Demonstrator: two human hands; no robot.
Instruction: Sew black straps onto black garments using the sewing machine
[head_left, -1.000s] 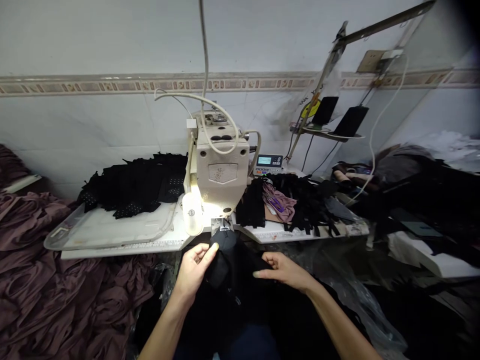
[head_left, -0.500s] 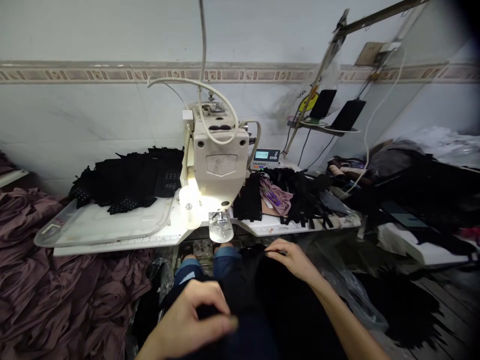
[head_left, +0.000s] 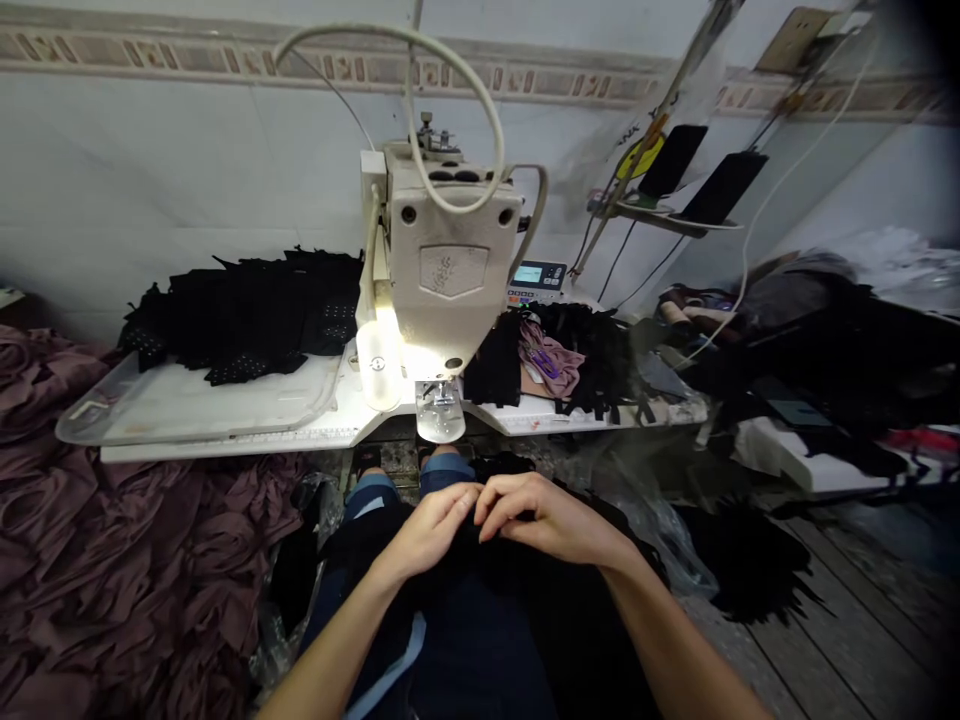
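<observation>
My left hand (head_left: 435,522) and my right hand (head_left: 529,510) meet over my lap, fingertips almost touching. Black fabric (head_left: 577,610) lies across my legs beneath them. The left fingers are closed, pinching the fabric's edge. On the right, curled fingers press together at the same dark cloth; how much they hold is hard to make out. Just beyond the hands stands a sewing machine (head_left: 450,270), its lamp lit and a clear guard (head_left: 440,412) round the needle area.
A clear plastic tray (head_left: 217,405) left of the machine bears black pieces (head_left: 247,310). Mauve fabric (head_left: 135,580) heaps at the left. Right of the machine lie black straps (head_left: 600,355), a control panel (head_left: 536,280) and black thread cones (head_left: 724,188). More black pieces (head_left: 750,560) lie on the floor.
My left hand has moved forward and right, and my right hand has shifted left, so they come together over the black fabric. The camera has tilted downward.
</observation>
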